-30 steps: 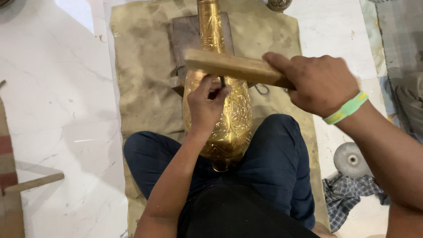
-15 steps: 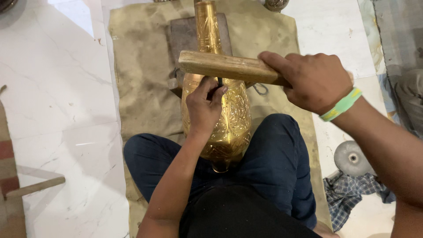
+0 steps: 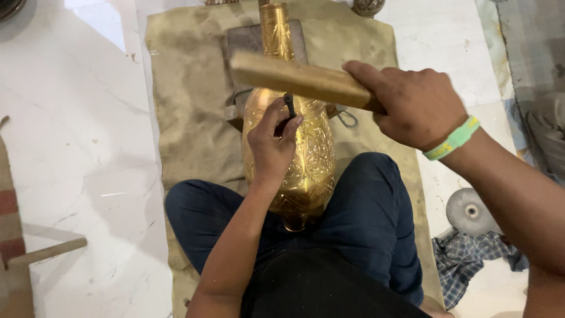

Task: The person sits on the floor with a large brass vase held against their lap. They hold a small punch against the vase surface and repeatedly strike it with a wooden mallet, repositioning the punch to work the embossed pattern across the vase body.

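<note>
Floor: white marble tiles point(image 3: 76, 129), with a tan cloth mat point(image 3: 188, 106) spread under the work.
Seat: dark blue trouser legs point(image 3: 376, 218) crossed on the mat, knees out to either side.
Vase: engraved brass vase point(image 3: 312, 159) lying on its side between the legs, base toward the body, narrow neck point(image 3: 276, 29) pointing away up the frame.
Long axis of vase: near vertical in the head view, straight out from the lap.
Support: dark block point(image 3: 247, 38) under the neck, partly hidden.
Left hand: left hand point(image 3: 271, 147) resting on the upper belly of the vase, fingers pinched shut around a small dark chisel point(image 3: 289, 106).
Chisel: upright on the brass, blunt top end standing clear above the fingertips; tip hidden by the fingers.
Right hand: right hand point(image 3: 418, 106) closed in a full fist on one end of a wooden mallet point(image 3: 300, 79), green wristband point(image 3: 453, 138) on the wrist.
Mallet: long axis running left to right, crosswise to the vase, free end out past the neck on the left.
Key relation: mallet just above the chisel top, apparently apart rather than touching; chisel head directly below the middle of the wood.
Nearer hand: left on the vase itself, right above it.
Off to the side: grey metal disc point(image 3: 471, 212) on checked cloth point(image 3: 465, 265) at right; wooden handle point(image 3: 47, 252) at left.
</note>
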Available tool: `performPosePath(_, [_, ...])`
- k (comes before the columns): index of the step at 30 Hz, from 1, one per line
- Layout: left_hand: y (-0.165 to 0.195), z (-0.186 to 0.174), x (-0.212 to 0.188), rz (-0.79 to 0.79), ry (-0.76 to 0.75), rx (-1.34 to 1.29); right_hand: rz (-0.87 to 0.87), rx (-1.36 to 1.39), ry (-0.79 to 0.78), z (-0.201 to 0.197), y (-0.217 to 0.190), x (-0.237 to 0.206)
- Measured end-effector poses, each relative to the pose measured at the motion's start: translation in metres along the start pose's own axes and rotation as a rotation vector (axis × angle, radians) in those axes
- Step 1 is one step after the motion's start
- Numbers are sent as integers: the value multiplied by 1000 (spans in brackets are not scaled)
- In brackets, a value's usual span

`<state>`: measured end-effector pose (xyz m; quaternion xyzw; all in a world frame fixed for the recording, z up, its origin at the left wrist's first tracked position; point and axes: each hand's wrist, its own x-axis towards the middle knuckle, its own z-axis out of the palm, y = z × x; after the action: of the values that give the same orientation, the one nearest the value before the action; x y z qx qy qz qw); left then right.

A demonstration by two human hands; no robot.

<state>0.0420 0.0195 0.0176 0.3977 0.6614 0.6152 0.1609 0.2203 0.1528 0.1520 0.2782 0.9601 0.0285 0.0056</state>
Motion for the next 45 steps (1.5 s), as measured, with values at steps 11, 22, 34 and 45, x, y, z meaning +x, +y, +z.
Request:
performPosePath(11, [-1, 0, -2, 70, 1, 39, 20, -40, -111, -7, -4, 0])
performPosePath(22, [0, 2, 0, 26, 35, 31, -27, 115, 58, -6, -3, -1])
performPosePath(34, [1, 3, -4, 30, 33, -15, 26, -43, -76, -12, -11, -4])
performPosePath(45, [1, 1, -3, 108, 42, 40, 39, -168, -192, -12, -5, -3])
